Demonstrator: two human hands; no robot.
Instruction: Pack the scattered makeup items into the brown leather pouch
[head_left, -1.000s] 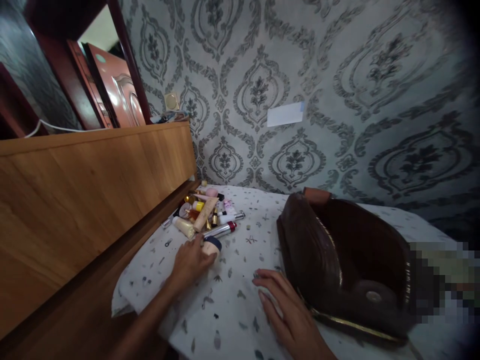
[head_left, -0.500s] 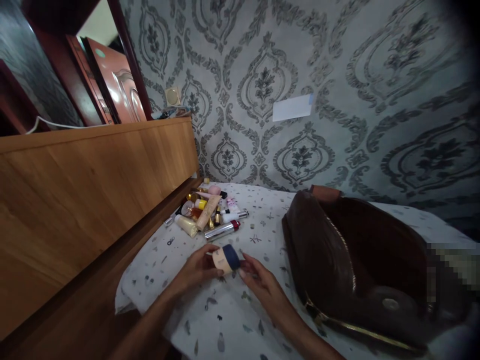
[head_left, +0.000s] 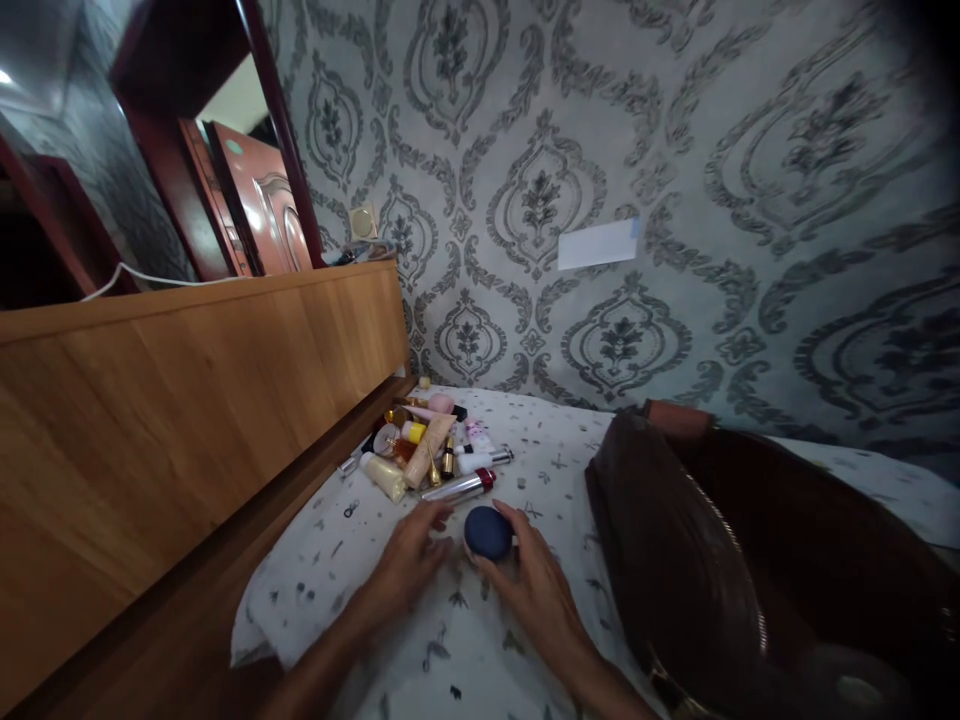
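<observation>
A small round cream jar (head_left: 487, 532) shows its dark blue lid towards me, above the patterned bedsheet. Thumb and fingers of my right hand (head_left: 534, 575) close around its right side. My left hand (head_left: 411, 560), a little blurred, is just left of the jar, holding nothing, its fingers curved and apart. Just beyond lies a silver tube with a red end (head_left: 459, 487). Behind it is a pile of cosmetics, with a cream-coloured squeeze tube (head_left: 383, 476), a beige tube (head_left: 429, 450) and several small bottles.
A large dark brown bag (head_left: 675, 540) with a zip stands gaping on the right. On the left runs a wooden headboard-like panel (head_left: 210, 410). The patterned wall (head_left: 540, 200) rises behind the bedsheet (head_left: 559, 420).
My left hand has let go of the jar and moved slightly aside. The right hand has taken hold of it, and the lid has turned towards me. The view has tilted up.
</observation>
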